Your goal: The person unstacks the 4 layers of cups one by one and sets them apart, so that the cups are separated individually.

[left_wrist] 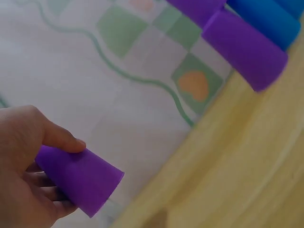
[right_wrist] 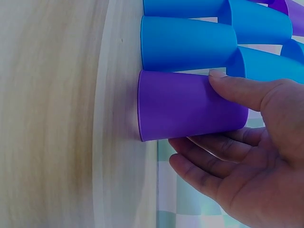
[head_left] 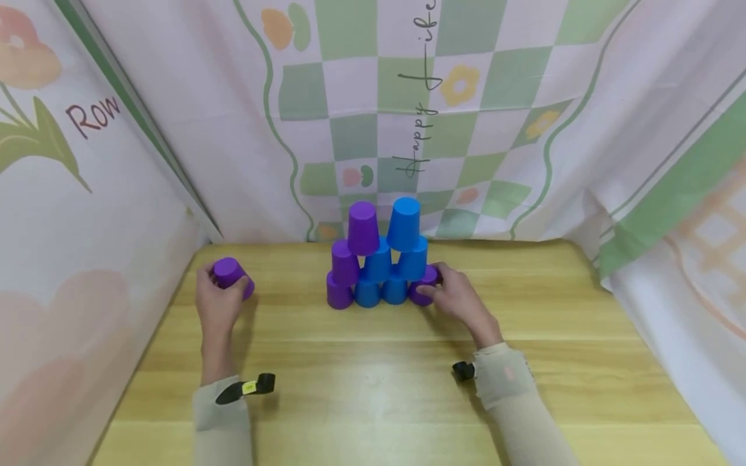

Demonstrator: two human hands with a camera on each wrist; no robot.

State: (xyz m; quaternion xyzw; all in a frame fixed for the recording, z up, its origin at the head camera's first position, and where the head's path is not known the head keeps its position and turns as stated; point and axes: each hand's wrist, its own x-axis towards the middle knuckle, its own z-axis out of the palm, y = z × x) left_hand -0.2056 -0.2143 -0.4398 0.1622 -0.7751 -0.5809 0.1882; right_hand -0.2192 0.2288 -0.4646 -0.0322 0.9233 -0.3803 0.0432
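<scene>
Gripping a tilted purple cup (head_left: 229, 273) near the back left corner of the worktop (head_left: 361, 369) is the left hand (head_left: 218, 304). Near the middle of the back edge stands a pyramid (head_left: 378, 261) of upside-down purple and blue cups, in rows of four, three and two. The right hand (head_left: 460, 298) holds the purple end cup (right_wrist: 190, 107) at its bottom right.

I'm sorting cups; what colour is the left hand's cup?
That cup is purple, clearest in the left wrist view.
</scene>
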